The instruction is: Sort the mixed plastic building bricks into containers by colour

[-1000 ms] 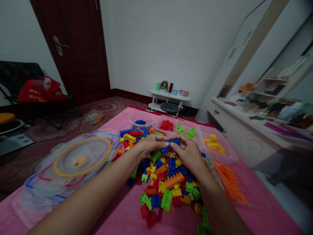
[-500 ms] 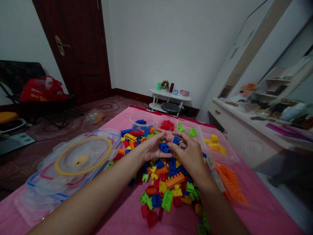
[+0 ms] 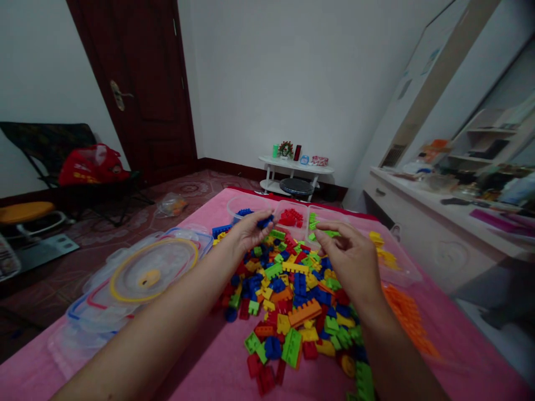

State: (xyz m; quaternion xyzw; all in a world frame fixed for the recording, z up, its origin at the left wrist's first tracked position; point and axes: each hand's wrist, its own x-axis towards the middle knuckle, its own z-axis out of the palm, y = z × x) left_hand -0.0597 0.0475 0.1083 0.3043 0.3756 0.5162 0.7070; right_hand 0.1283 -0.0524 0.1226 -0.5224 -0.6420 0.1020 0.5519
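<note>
Reaching left hand (image 3: 244,233): out at the far edge of the heap, fingers closed round the blue bricks (image 3: 266,222) (a small clump; I cannot count the pieces).
Blue bricks: at the fingertips, raised just above the far rim of the brick pile (image 3: 292,295), long axis running roughly left to right.
Round tub (image 3: 232,204): clear, with blue pieces inside; it sits just beyond the held clump and a little to its left, much nearer the left hand than the right.
Right hand (image 3: 353,260): hovering over the pile's right side, fingers half curled, thumb and forefinger close together beside some green pieces; I cannot tell whether anything is pinched there.
Row of tubs: red tub (image 3: 290,217), then green tub (image 3: 314,221), then yellow tub (image 3: 387,255), running rightward from the round one.
Lids (image 3: 150,273): stacked on the pink cloth (image 3: 209,367), left of the forearm.
</note>
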